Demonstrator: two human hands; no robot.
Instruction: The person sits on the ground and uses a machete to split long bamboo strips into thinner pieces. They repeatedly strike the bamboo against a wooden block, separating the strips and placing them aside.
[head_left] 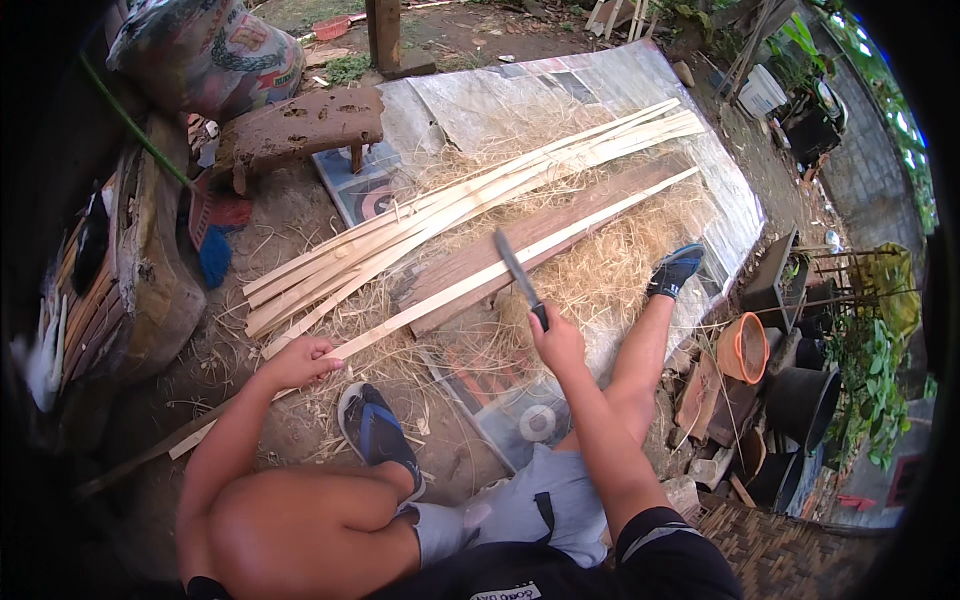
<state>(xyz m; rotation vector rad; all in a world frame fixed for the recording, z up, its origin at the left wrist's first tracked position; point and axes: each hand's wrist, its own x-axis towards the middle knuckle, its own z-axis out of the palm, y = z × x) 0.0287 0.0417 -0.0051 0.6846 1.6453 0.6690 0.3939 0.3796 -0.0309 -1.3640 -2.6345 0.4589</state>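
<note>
Bamboo everywhere on this ground mat. One long pale bamboo strip (pixel 480 278) runs from near left to far right, lying across a dark plank (pixel 540 240), and the person's left hand (pixel 300 362) grips it near its near end, fingers curled shut around it. The right hand (pixel 558 343) is fisted tight on the handle of one knife (pixel 520 275), whose blade points away and crosses over the strip and the plank's edge.

Just beyond, a bundle of split strips (pixel 450 205) lies fanned out, too many and too overlapped to count. Loose straw-like shavings (pixel 610 265) heap around the plank and under the blade, crowding the space to the right of the knife. All of it rests on a patched plastic sheet (pixel 620 80).

Two feet show: a blue sandal (pixel 375 430) near, between the two arms and close under the held strip, and a dark shoe (pixel 675 270) farther right, planted in the shavings.

Far left, one small rough wooden bench (pixel 300 125) stands beside a printed sack (pixel 210 50). Left of that, a blue-bristled brush (pixel 212 250) lies on the dirt. On the right edge sit one orange bucket (pixel 745 348) and one black pot (pixel 800 400), well apart from both hands.
</note>
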